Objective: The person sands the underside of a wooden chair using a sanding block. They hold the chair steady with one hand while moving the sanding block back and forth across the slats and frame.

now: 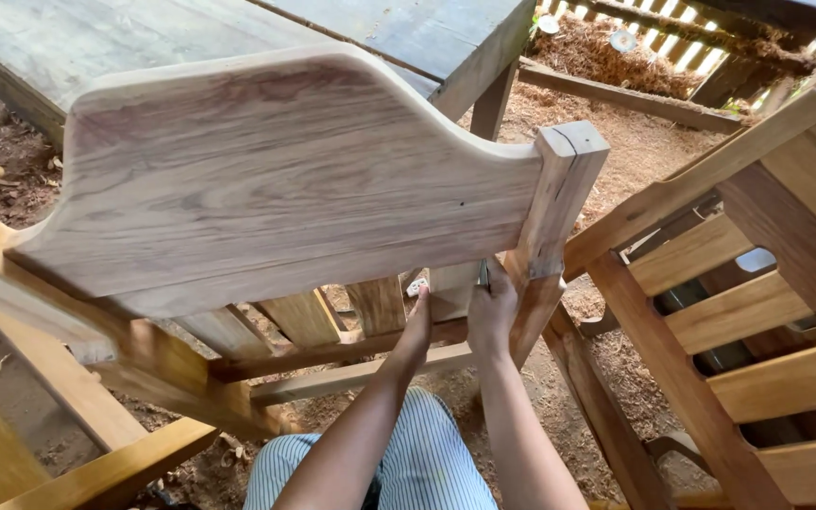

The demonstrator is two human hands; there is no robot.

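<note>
Sawdust floor (616, 151) throughout, with unfinished timber furniture on all sides. Nearest to me are my striped trousers (427, 463) and both forearms, which reach up and forward under the work.

The work is a bare wooden chair frame (266, 359). Its broad shaped backrest panel (276, 179) fills the centre of the view and joins a square rear post (559, 198) on the right.

My left hand (416, 331) has its fingers extended, tips up against the slats (304, 316) beneath the panel; I cannot tell whether it presses or only touches. My right hand (493, 312) is closed around a small thin item at the corner where panel meets post; the item is mostly hidden and I cannot identify it.

In my judgement, work at this joint goes best with the left hand bracing the frame and the right kept square to the corner.

To the right stands a slatted chair (757, 312); beyond the panel, a grey plank table (408, 38).
</note>
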